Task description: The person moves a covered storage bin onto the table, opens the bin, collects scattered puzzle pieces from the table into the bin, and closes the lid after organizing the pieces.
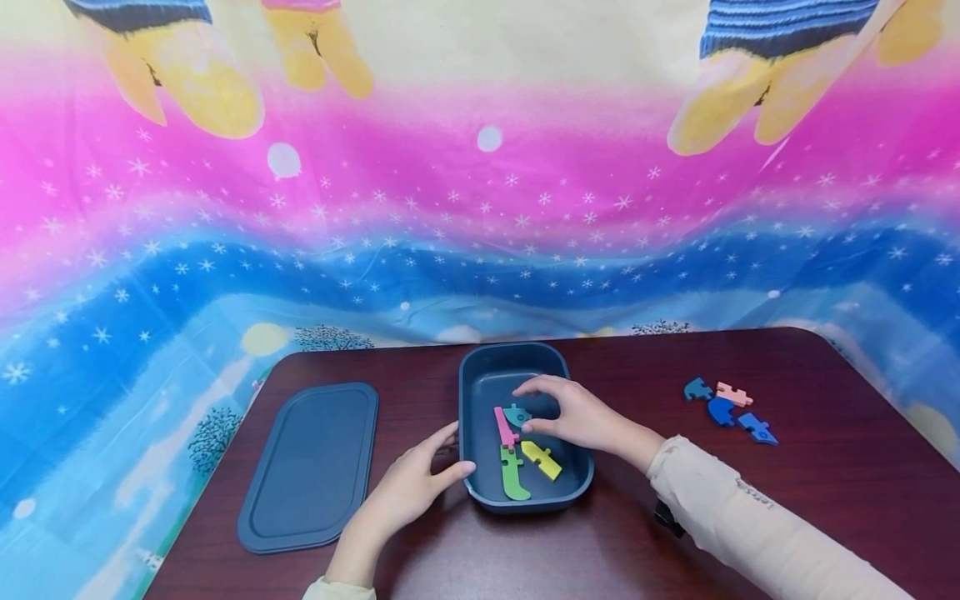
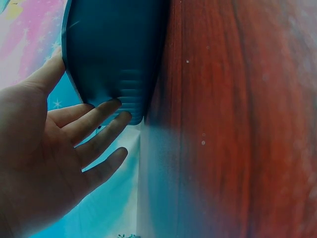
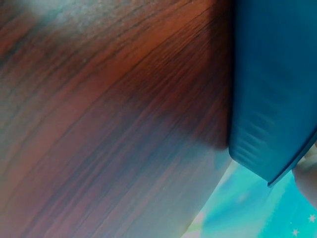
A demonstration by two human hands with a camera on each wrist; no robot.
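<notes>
A dark blue-grey plastic box [image 1: 480, 379] stands without its lid on the table. Inside lie a pink puzzle piece [image 1: 504, 427], a teal puzzle piece [image 1: 516, 415], a green puzzle piece [image 1: 513, 475] and a yellow puzzle piece [image 1: 542, 459]. My left hand [image 1: 412, 479] touches the box's left side, thumb at the rim; its spread fingers show against the outer wall in the left wrist view. Over the box, my right hand [image 1: 573, 412] has thumb and forefinger apart, the thumb tip close beside the teal piece. The right wrist view shows only a bit of that hand past the rim.
The matching flat lid [image 1: 311, 467] lies on the table to the left. Several puzzle pieces lie in a group at the right, among them a salmon one [image 1: 732, 394] and a dark blue one [image 1: 721, 412]. A printed cloth [image 1: 450, 208] hangs behind the table.
</notes>
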